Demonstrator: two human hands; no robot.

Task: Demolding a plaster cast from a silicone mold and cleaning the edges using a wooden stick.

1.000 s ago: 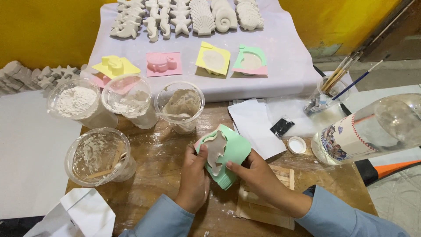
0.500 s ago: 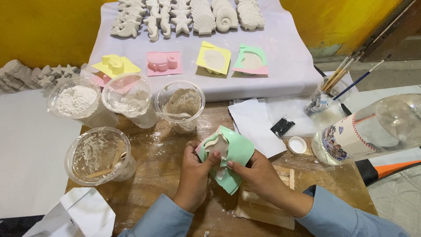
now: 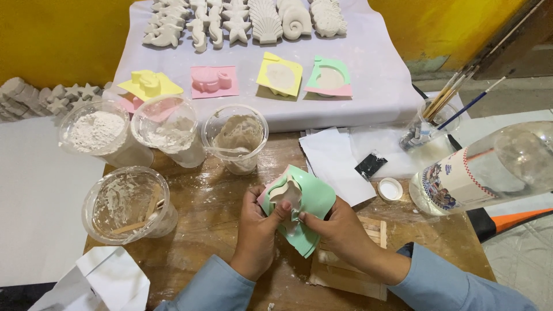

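Hands (image 3: 299, 224) gripping green mould (image 3: 308, 201), between them

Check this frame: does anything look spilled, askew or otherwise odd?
White powder is smeared and scattered over the wooden tabletop around the cups. The clear bottle lies on its side at the right edge, its white cap off beside it. The green mould in both hands is bent out of shape.

Head view, steeply down, close
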